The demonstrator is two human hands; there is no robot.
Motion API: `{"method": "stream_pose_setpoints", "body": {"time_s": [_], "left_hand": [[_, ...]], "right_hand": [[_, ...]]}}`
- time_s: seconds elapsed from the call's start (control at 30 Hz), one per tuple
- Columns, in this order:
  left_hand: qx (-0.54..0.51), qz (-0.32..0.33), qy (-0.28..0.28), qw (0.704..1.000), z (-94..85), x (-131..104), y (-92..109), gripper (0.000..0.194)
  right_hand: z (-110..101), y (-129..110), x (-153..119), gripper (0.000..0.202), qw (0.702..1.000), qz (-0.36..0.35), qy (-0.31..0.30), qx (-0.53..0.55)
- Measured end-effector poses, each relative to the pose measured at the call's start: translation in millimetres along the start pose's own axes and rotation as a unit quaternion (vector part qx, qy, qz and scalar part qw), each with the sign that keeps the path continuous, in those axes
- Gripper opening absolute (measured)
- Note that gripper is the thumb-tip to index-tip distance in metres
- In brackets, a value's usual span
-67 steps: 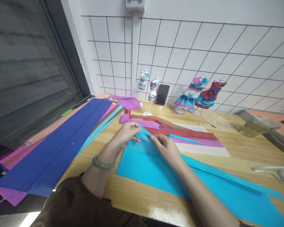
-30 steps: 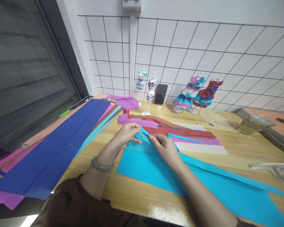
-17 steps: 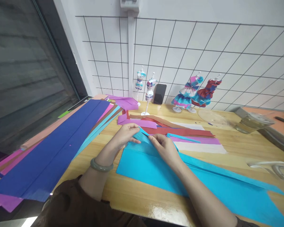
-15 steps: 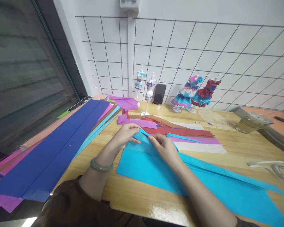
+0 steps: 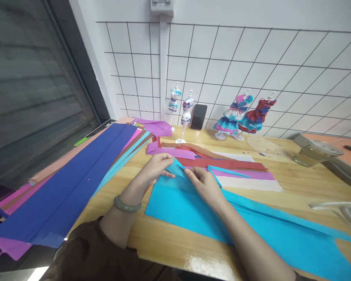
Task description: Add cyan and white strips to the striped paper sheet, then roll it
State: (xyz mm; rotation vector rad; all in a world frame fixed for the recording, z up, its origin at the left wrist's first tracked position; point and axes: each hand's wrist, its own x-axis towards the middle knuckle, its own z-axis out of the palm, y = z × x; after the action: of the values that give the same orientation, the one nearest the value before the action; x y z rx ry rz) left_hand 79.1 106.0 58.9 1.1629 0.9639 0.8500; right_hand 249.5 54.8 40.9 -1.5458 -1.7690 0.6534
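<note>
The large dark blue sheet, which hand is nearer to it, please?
Left. The left hand is to the right of the dark blue sheet; the right hand is farther right.

A dark smartphone [image 5: 199, 117] leans against the white wall [image 5: 219, 43] with black grid lines. Right of it on the worktop [image 5: 298, 187], a clear cup [image 5: 312, 154] of yellowish liquid stands near an orange surface [image 5: 324, 144].

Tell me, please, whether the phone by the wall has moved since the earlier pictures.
No, the phone stands in the same place against the gridded wall, right of the white cable duct; only the view has shifted.
</note>
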Motion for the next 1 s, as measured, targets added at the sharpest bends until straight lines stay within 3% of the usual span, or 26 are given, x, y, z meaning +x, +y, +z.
{"method": "stream_pose_setpoints", "body": {"time_s": [0.33, 0.57, 0.83, 1.0], "left_hand": [[-0.042, 0.006, -0.042, 0.998, -0.5, 2.3, -4.1, 0.028], [-0.042, 0.002, -0.031, 0.999, -1.2, -1.0, 0.1, 0.044], [-0.007, 0.029, -0.033, 0.999, -2.1, -0.1, -4.7, 0.027], [-0.022, 0.014, -0.025, 0.999, -0.3, -1.2, -0.8, 0.022]], "right_hand": [[5.1, -0.4, 2.9, 0.042, 1.0, 0.0, -0.001, 0.008], [8.0, -1.9, 1.8, 0.041, 1.0, -0.016, -0.002, 0.004], [8.8, -1.9, 1.7, 0.039, 0.999, -0.026, 0.016, -0.019], [8.3, -2.0, 0.6, 0.038, 0.999, -0.032, 0.003, -0.004]]}}
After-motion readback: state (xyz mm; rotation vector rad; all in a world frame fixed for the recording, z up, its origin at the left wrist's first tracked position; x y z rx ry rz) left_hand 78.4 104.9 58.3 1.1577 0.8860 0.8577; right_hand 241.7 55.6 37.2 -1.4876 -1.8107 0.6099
